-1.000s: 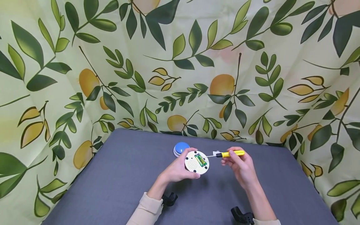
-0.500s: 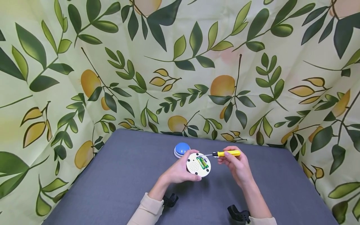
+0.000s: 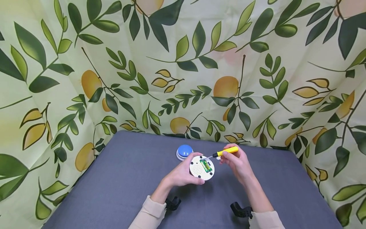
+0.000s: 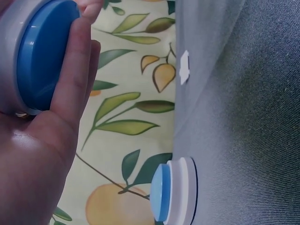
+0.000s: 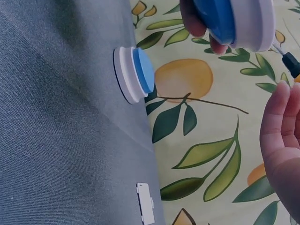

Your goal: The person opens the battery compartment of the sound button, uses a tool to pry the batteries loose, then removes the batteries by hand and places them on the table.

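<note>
My left hand (image 3: 178, 174) grips a round white push button (image 3: 196, 170) by its rim, thumb below and fingers above. The underside faces up toward me in the head view, its battery compartment uncovered with green batteries (image 3: 206, 166) inside. In the left wrist view, the button's blue dome (image 4: 44, 51) lies against the fingers. My right hand (image 3: 238, 165) holds a yellow-handled screwdriver (image 3: 227, 151) with a black collar. Its thin metal shaft slants down leftward, the tip at the compartment's upper end. Whether the tip touches a battery or the casing, I cannot tell.
A second blue-and-white push button (image 3: 185, 151) stands on the grey tabletop (image 3: 128, 178) behind my left hand. A small white battery cover (image 5: 145, 204) lies on the table, mostly hidden by the right hand in the head view. Leaf-patterned cloth (image 3: 183, 95) hangs around the table.
My right hand has shifted left, and the screwdriver handle has tilted up. Its tip has moved from the compartment's right side to its upper end. The held button has shifted slightly right.
</note>
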A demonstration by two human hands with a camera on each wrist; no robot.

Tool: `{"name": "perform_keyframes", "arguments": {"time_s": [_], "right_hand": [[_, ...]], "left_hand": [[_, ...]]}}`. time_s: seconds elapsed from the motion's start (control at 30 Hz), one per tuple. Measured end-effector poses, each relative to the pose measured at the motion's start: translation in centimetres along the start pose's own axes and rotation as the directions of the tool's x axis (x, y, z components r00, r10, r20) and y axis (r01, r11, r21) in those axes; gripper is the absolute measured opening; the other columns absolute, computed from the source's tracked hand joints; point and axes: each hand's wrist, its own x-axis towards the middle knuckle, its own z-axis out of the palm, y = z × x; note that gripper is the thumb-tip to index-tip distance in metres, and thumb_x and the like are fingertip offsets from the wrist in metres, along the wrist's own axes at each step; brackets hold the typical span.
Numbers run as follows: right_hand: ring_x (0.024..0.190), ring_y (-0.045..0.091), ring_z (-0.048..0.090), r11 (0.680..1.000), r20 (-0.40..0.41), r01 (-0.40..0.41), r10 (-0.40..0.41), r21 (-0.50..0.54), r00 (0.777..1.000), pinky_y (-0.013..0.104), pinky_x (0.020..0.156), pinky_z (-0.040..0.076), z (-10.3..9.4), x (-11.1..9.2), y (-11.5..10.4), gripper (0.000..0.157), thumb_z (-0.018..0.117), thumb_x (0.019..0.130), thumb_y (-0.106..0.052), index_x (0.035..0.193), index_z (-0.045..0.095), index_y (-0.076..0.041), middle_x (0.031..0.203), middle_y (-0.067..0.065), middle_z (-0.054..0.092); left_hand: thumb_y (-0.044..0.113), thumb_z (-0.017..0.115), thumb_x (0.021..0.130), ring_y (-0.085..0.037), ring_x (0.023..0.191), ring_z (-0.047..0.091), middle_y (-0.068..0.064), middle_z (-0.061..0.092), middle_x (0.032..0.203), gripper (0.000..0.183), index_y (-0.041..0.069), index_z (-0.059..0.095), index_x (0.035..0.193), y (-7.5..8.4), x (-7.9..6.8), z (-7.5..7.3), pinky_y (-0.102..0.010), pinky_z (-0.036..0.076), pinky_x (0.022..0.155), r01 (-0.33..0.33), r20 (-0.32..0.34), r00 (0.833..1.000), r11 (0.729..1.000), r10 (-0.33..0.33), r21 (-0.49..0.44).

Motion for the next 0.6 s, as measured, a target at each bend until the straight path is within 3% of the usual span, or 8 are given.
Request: {"name": "perform_keyframes", "arguments": {"time_s": [0.17,0.43,0.6], "right_hand": [[0.075,0.017,0.058,0.999,0.058,0.02,-0.023,0.044,0.998,0.03,0.072,0.057,-0.3,0.7,0.4,0.01,0.054,0.101,0.0,0.111,0.054,-0.001,0.093,0.005,0.059],[0.071,0.016,0.059,0.999,0.189,0.042,-0.042,0.004,0.981,0.03,0.07,0.056,-1.0,1.8,-0.2,0.009,0.049,0.103,-0.003,0.107,0.056,0.0,0.087,0.006,0.06],[0.068,0.016,0.058,0.998,0.238,0.069,-0.07,0.013,0.969,0.028,0.066,0.055,-1.1,2.1,-0.2,0.011,0.049,0.103,-0.002,0.101,0.059,-0.007,0.08,0.004,0.057]], "left_hand": [[0.014,0.089,0.072,-0.013,0.106,0.058,-0.002,0.059,0.119,0.09,0.013,0.04,0.147,0.0,0.0,0.0,-0.027,0.044,0.094,-0.008,0.013,1.0,1.0,0.008,-0.014],[0.012,0.089,0.071,-0.013,0.107,0.056,-0.002,0.059,0.12,0.088,0.011,0.042,0.145,0.0,0.0,0.0,-0.027,0.043,0.096,-0.044,0.028,0.999,0.999,0.044,-0.009],[0.012,0.089,0.07,-0.013,0.107,0.056,-0.002,0.059,0.12,0.088,0.012,0.042,0.145,-0.1,0.0,0.0,-0.028,0.043,0.096,-0.049,0.031,0.998,0.999,0.049,-0.004]]}}
